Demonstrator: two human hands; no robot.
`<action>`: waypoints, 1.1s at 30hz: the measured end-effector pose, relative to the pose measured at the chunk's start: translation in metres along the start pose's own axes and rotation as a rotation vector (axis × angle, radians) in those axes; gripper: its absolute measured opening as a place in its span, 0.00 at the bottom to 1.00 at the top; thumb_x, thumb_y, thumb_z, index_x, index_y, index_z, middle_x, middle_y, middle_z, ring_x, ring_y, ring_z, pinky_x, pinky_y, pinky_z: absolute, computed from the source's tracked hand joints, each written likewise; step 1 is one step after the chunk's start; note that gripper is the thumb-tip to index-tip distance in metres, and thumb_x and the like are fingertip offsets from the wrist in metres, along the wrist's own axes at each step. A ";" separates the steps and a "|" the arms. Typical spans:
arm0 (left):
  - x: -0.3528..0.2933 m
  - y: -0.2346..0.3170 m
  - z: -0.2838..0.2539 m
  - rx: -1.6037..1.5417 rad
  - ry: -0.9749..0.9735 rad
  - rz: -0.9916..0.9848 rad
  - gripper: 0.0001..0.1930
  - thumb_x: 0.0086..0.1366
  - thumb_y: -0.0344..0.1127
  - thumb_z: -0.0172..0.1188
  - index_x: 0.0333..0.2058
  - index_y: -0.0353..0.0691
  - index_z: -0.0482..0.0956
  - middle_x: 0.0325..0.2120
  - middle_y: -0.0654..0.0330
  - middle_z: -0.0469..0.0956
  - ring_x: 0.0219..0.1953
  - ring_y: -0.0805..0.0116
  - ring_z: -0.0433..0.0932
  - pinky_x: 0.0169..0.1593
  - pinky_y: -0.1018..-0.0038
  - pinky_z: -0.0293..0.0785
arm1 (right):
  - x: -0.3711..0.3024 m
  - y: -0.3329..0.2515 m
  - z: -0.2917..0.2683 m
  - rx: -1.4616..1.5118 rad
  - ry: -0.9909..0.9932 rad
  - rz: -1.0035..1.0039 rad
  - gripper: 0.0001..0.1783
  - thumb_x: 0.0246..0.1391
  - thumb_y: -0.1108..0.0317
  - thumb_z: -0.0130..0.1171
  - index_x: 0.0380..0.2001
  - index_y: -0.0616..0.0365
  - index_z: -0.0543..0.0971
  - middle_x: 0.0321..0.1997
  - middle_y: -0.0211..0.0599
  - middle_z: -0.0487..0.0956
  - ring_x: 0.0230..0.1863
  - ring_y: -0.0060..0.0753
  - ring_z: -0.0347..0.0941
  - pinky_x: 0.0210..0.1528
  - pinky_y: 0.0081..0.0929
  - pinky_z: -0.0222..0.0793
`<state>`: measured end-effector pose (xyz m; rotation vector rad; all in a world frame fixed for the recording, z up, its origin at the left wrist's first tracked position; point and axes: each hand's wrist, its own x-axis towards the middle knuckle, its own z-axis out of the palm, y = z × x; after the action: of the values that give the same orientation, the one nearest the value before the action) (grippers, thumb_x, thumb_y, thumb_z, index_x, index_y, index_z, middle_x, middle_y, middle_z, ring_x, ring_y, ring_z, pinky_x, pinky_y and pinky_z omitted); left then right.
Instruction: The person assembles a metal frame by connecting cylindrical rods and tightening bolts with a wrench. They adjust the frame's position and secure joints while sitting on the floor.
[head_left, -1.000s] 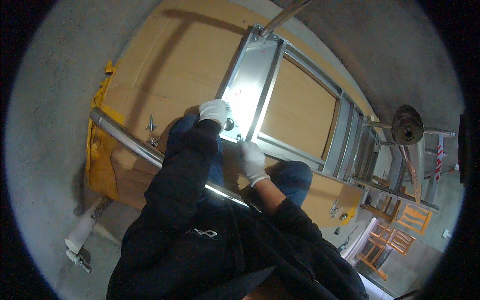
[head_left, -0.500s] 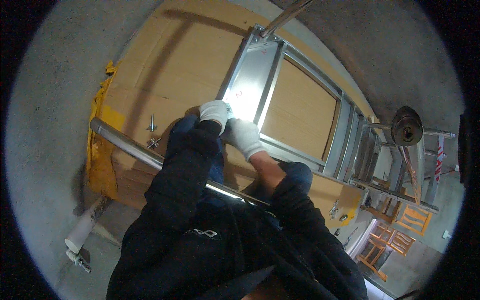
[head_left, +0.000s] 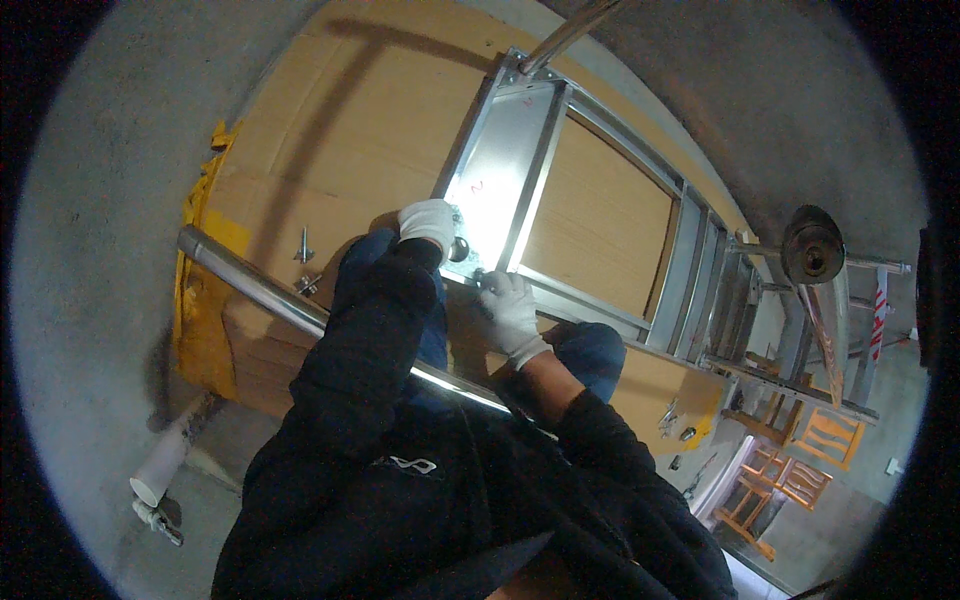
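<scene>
A metal frame [head_left: 568, 200], ladder-like with flat plates at its near end, lies before me on cardboard. My left hand [head_left: 428, 222], in a white glove, is closed at the frame's near left corner. Beside its fingers shows a dark round piece [head_left: 459, 250], whose kind I cannot make out. My right hand [head_left: 512, 312], gloved as well, sits just right of that at the frame's near edge. Its fingers are pinched together near a small dark bit [head_left: 482, 276], too small to name. A bright patch of light falls on the plate.
A shiny metal tube [head_left: 260, 290] crosses in front of my body, under my left arm. Bolts [head_left: 304, 246] lie on the cardboard [head_left: 350, 130] at left, more small hardware [head_left: 668, 412] at right. A post with a round dark end [head_left: 812, 255] rises at right. Wooden chairs [head_left: 828, 438] stand beyond.
My right hand has moved away from my left, down and to the right, uncovering the dark round piece. The left hand has stayed at the corner.
</scene>
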<state>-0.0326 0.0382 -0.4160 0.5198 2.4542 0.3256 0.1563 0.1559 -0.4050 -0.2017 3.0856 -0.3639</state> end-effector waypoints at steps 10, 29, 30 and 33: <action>-0.002 -0.001 0.000 -0.018 0.017 0.012 0.18 0.46 0.43 0.72 0.34 0.39 0.84 0.34 0.48 0.82 0.39 0.49 0.81 0.41 0.58 0.77 | 0.031 0.055 0.033 0.253 -0.112 0.323 0.11 0.55 0.60 0.56 0.35 0.55 0.78 0.37 0.48 0.78 0.40 0.54 0.76 0.42 0.44 0.71; 0.005 0.000 -0.002 -0.001 -0.048 -0.029 0.22 0.44 0.44 0.74 0.35 0.37 0.84 0.35 0.46 0.81 0.40 0.50 0.81 0.42 0.61 0.77 | 0.083 0.043 0.028 -0.128 -0.440 0.458 0.10 0.50 0.61 0.57 0.32 0.48 0.85 0.34 0.42 0.83 0.38 0.43 0.81 0.38 0.38 0.75; 0.004 0.000 -0.002 -0.006 -0.050 -0.032 0.22 0.44 0.45 0.74 0.35 0.37 0.83 0.35 0.46 0.81 0.40 0.50 0.81 0.42 0.61 0.77 | 0.082 0.042 0.027 -0.120 -0.438 0.445 0.10 0.50 0.61 0.56 0.33 0.46 0.84 0.34 0.42 0.83 0.38 0.44 0.81 0.38 0.40 0.76; 0.009 -0.007 -0.009 -0.040 -0.118 0.012 0.22 0.45 0.45 0.73 0.36 0.36 0.83 0.36 0.46 0.81 0.41 0.50 0.81 0.43 0.60 0.76 | 0.076 0.047 0.034 -0.104 -0.422 0.434 0.11 0.50 0.61 0.55 0.36 0.45 0.82 0.35 0.43 0.82 0.40 0.46 0.80 0.39 0.42 0.76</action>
<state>-0.0468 0.0350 -0.4156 0.5214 2.3269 0.3389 0.0764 0.1835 -0.4498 0.3420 2.6305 -0.1208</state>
